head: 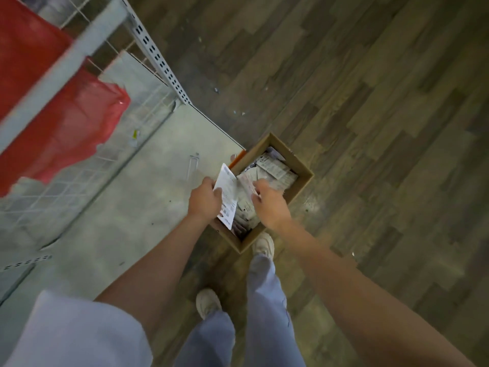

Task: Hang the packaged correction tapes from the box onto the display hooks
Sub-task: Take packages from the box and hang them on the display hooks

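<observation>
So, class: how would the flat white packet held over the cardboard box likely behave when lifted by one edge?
The packet probably stays fairly stiff: it stands flat and unbent in the left hand. It seems light, since fingertips alone carry it. Being thin, it could slip from a loose grip back into the cardboard box.

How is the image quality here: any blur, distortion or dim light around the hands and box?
Head view: dim, greenish light; wide-angle bending at the edges; motion blur softens the left hand, right hand and white printed packets; print unreadable; brown cardboard box fairly sharp.
</observation>
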A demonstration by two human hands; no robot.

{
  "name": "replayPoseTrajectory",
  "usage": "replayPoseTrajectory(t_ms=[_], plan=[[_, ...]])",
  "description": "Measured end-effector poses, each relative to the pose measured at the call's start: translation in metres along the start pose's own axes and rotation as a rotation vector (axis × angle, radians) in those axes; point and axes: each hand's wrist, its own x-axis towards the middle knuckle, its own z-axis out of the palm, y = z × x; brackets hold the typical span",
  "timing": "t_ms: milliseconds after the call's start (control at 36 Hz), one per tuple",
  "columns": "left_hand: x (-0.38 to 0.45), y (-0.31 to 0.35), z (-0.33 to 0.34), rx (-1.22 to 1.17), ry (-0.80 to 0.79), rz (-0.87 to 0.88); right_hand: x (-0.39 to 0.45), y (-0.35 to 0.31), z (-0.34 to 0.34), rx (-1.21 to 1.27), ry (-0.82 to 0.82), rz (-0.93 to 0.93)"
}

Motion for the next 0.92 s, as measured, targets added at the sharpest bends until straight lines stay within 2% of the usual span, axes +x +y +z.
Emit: replayPoseTrajectory(t_ms=[111,250,361,444,528,611,722,778,917], plan=[[-0.028,-0.002,-0.016,-0.147,0.028,-0.027,-0.035,-0.024,0.013,0.048,-0.009,-0.078],[-0.076,-0.017,-0.056,-0.504,0.062,-0.054,-0.078,-0.052,0.031,0.170,0.005,-0.089],[-0.113,-0.032,-0.099,-0.756,-0.020,-0.043,-0.114,-0.078,0.041,0.189,0.037,-0.172],[-0.138,-0.041,-0.131,-0.846,-0.056,-0.055,-0.138,-0.100,0.045,0.218,0.053,-0.225],[-0.160,-0.047,-0.157,-0.771,-0.066,0.013,-0.156,-0.123,0.046,0.295,0.058,-0.248],[-0.179,-0.055,-0.178,-0.481,-0.071,0.120,-0.175,-0.146,0.042,0.300,0.083,-0.296],[-0.197,-0.058,-0.204,-0.156,0.092,0.204,-0.198,-0.174,0.035,0.315,0.065,-0.356],[-0.206,-0.058,-0.219,-0.095,0.176,0.257,-0.210,-0.184,0.028,0.358,0.059,-0.369],[-0.230,-0.059,-0.245,-0.073,0.235,0.328,-0.234,-0.206,0.009,0.349,0.100,-0.391]])
